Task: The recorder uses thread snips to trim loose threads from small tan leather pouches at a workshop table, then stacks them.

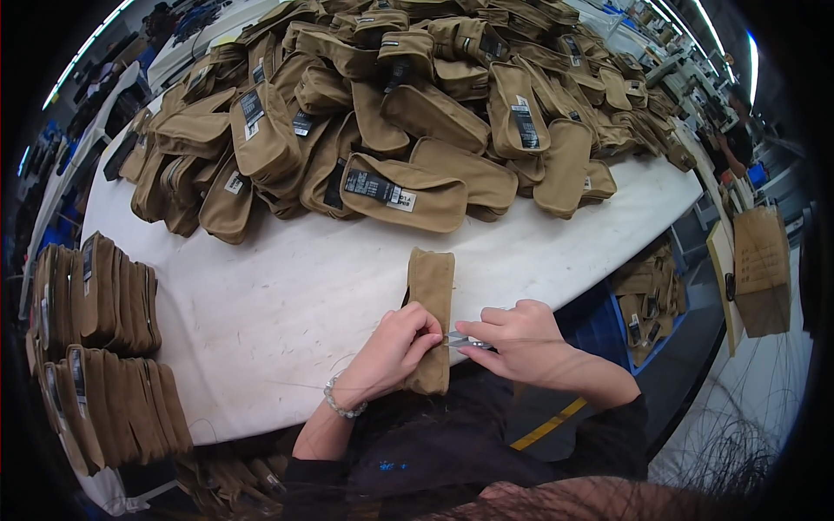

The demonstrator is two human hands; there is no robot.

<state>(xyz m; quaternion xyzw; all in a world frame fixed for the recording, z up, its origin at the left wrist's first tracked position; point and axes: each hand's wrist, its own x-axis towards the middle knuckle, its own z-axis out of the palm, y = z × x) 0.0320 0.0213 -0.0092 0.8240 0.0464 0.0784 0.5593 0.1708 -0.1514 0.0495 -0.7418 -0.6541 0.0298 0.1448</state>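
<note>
A narrow tan fabric pouch stands on its edge at the near side of the table, its long side pointing toward me. My left hand is closed on its middle, thumb and fingertips pinching the fabric; a beaded bracelet circles that wrist. My right hand grips small metal thread snips from the right side. Their blades point left and reach the pouch's edge close to my left fingertips. Whether a thread lies between the blades is too small to tell.
A large heap of tan pouches covers the table's far half. Neat stacks of pouches stand at the left edge. Right of the white table, a blue bin holds more pouches. A cardboard box stands farther right.
</note>
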